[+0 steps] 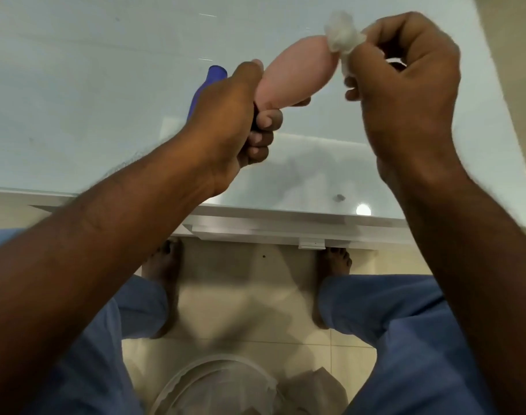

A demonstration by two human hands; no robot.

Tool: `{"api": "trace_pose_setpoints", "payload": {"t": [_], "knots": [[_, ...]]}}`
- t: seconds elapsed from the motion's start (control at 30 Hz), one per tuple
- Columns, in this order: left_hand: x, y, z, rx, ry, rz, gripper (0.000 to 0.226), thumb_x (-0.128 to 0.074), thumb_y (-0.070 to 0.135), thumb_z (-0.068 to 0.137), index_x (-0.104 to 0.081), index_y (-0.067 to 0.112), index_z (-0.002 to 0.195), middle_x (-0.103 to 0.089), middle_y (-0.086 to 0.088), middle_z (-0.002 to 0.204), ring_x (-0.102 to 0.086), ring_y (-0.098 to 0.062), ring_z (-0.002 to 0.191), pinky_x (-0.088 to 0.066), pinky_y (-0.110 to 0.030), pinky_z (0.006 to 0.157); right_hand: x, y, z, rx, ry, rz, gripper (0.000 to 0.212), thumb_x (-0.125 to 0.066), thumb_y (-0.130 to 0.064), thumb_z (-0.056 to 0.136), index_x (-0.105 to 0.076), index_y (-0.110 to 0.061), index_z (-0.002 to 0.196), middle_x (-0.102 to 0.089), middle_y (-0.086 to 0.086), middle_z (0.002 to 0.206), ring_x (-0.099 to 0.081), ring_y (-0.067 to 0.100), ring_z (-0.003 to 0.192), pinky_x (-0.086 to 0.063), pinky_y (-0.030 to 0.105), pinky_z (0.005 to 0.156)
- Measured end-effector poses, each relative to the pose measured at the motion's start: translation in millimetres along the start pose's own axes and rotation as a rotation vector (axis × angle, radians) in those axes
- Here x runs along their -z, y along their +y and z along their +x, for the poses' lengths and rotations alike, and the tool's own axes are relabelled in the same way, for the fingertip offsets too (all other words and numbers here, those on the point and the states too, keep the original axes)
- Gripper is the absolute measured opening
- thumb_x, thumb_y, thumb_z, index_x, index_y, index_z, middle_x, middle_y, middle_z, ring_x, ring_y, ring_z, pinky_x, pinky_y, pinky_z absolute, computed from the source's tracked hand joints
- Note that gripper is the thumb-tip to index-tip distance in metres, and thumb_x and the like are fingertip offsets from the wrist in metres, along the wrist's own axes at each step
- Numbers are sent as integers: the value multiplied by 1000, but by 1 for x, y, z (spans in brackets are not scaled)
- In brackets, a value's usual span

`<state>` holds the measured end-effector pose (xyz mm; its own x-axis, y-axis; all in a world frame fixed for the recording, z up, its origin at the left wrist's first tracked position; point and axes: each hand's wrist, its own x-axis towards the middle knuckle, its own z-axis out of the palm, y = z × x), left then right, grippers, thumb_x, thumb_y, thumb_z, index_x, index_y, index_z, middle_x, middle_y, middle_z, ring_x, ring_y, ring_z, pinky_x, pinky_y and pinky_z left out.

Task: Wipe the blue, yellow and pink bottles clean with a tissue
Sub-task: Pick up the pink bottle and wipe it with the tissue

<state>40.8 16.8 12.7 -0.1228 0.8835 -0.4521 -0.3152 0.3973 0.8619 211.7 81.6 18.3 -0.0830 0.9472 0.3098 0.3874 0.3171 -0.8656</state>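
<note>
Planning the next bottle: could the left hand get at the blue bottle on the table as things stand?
Probably not yet. The left hand is shut on the pink bottle, so it is occupied. The blue bottle lies just beyond it on the table, nothing between.

Pink bottle (297, 76) in left hand (225, 127), tissue (342, 37) in right hand (405, 85).

A plain indoor room, likely a home: a glass-topped white table (106, 85) fills the far half, cream floor tiles (351, 351) lie below, and a person sits barefoot (333, 265) in loose blue trousers (405, 324).
</note>
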Motion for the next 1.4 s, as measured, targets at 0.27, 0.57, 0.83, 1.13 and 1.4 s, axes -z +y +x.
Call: {"api": "trace_pose_setpoints", "payload": {"t": [0.27,0.57,0.83,1.13,1.4], "knots": [[-1,6,-6,-31,98,-39,40,-34,37,111,-62,8,102,-42,1,54,-31,-11,47,-31,-22,48,-21,-13,-29,54,-336,-81,14,-75,-23,94,-73,-10,92,-75,0,87,-75,22,81,-66,47,73],[4,4,-3,-7,20,27,55,-31,39,110,-71,2,121,-39,3,54,-27,-11,49,-29,-25,47,-2,-3,-4,-16,19,42,21,-72,-29,97,-70,-9,98,-70,1,94,-71,30,94,-65,48,81],[-2,0,-2,6,177,85,41,-42,39,109,-57,10,83,-44,-2,57,-36,-9,41,-37,-22,48,-26,-19,-36,108,-340,-43,9,-73,-20,90,-76,-11,91,-75,-5,84,-73,15,80,-65,36,73],[-1,2,-3,39,-65,-30,58,-29,38,110,-73,3,118,-34,3,54,-23,-11,49,-26,-25,46,-3,-1,-7,-121,-71,92,17,-68,-25,101,-66,-8,101,-70,9,94,-69,15,83,-65,32,73],[3,6,-2,0,39,-78,41,-33,35,110,-57,12,87,-38,2,51,-29,-10,44,-29,-23,46,-24,-15,-28,3,-321,14,12,-74,-18,92,-73,-6,92,-75,12,85,-74,35,82,-63,55,75]]}}
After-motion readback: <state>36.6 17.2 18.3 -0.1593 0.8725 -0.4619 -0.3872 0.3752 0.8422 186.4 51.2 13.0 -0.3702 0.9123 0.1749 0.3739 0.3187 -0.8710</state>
